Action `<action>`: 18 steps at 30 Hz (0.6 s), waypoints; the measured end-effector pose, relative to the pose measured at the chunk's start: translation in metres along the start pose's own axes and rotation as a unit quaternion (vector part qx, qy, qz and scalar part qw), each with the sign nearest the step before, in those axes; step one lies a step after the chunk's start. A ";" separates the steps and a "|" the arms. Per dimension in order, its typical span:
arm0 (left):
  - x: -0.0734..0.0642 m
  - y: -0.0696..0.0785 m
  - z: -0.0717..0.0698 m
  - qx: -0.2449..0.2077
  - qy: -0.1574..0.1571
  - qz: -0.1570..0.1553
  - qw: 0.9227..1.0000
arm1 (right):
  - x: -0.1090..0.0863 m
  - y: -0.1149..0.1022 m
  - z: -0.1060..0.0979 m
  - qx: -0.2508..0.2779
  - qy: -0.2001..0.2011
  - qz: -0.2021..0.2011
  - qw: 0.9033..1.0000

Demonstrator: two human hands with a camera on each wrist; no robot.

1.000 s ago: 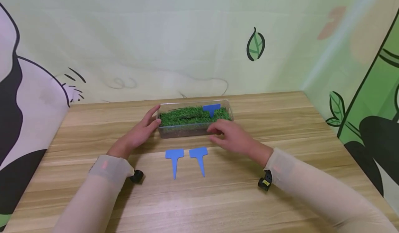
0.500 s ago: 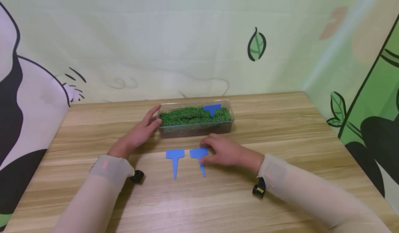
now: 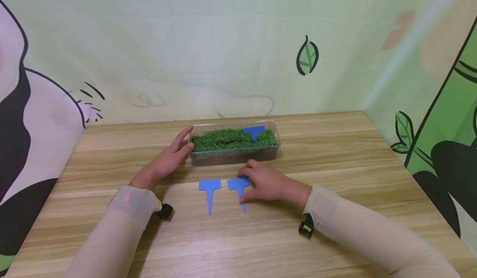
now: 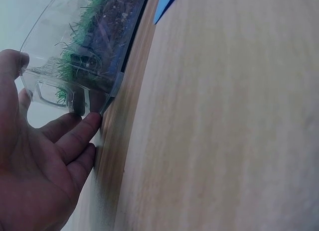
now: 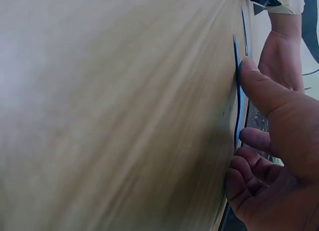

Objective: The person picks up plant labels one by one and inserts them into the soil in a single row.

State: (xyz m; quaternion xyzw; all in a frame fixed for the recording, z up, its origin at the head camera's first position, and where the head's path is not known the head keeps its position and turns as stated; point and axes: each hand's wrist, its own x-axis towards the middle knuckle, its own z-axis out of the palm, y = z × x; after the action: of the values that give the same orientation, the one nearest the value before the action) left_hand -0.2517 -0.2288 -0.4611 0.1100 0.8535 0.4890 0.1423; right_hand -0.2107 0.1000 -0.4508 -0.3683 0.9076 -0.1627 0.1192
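Note:
Two blue T-shaped plant labels lie flat on the wooden table. My right hand (image 3: 266, 182) is over the right plant label (image 3: 237, 183), its thumb tip at the stem and its bent forefinger at the broad top. In the right wrist view that plant label (image 5: 238, 99) lies edge-on beside the thumb and forefinger tips. The left plant label (image 3: 210, 184) is untouched. Behind them stands a clear plastic box (image 3: 234, 158) of green grass (image 3: 220, 138), with a third blue plant label (image 3: 254, 130) upright in it. My left hand (image 3: 169, 160) touches the box's left end, thumb and forefinger spread.
The wooden table (image 3: 316, 245) reaches back to a printed fabric wall (image 3: 208, 54) close behind the box. Dark soil (image 4: 112, 37) shows through the box's clear side in the left wrist view.
My right hand has moved from the box's front right toward me and left, down to the right plant label. The thumb has since slid lower along its stem. The left hand stays put.

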 end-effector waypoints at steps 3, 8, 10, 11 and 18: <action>0.000 0.001 0.000 -0.001 0.001 0.001 1.000 | 0.000 0.001 0.001 -0.002 0.002 -0.004 1.000; 0.000 0.001 0.000 0.003 0.002 0.001 1.000 | 0.003 0.000 0.001 0.004 -0.005 0.001 1.000; 0.000 0.001 0.001 0.002 0.002 0.001 1.000 | 0.004 -0.001 0.000 0.010 -0.012 0.007 1.000; 0.000 0.000 0.001 0.000 0.001 0.001 1.000 | 0.005 -0.001 -0.001 0.014 -0.015 0.011 1.000; -0.001 0.001 0.001 0.006 0.004 -0.003 1.000 | 0.006 -0.004 -0.003 0.043 -0.030 0.029 0.998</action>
State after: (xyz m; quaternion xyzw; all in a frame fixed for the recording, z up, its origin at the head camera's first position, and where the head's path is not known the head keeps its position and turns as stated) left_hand -0.2504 -0.2279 -0.4612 0.1061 0.8574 0.4838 0.1398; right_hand -0.2132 0.0940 -0.4469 -0.3406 0.9061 -0.1868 0.1673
